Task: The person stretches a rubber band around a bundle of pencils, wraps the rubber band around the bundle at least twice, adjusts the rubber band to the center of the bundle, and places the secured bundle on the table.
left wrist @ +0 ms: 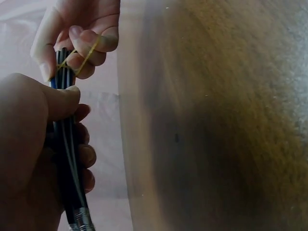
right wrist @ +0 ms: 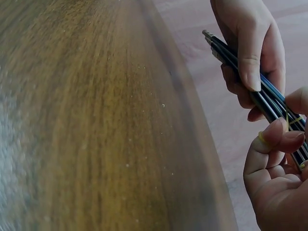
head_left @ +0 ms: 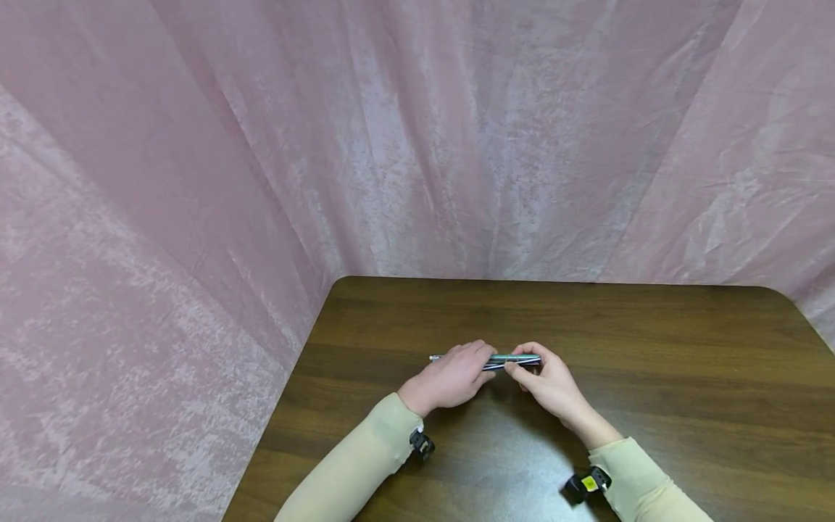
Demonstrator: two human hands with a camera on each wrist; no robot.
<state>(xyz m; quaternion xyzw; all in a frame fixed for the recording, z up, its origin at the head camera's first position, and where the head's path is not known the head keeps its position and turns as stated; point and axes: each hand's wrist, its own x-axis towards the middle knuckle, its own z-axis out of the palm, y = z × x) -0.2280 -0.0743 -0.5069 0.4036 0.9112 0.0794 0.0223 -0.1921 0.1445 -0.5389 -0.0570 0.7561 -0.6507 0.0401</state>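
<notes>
A bundle of dark, striped pencils (head_left: pixel 522 359) lies crosswise between the hands above the table. My left hand (head_left: pixel 453 373) grips it around the middle, thumb along one side and fingers curled behind. Silver metal ferrules (right wrist: pixel 214 50) show at the bundle's left end. At the other end is my right hand (head_left: pixel 551 380), its thumb and fingers bent close around the pencil ends. A thin yellow rubber band (left wrist: pixel 90 54) runs around that end and stretches over a finger of my right hand, seen in both wrist views. Part of the bundle is hidden under the left fingers.
The brown wood-grain table (head_left: pixel 685 377) has rounded far corners. Pink velvety curtains (head_left: pixel 424 145) hang behind it and on the left. A small black camera sits on each wrist over pale sleeves (head_left: pixel 365 457).
</notes>
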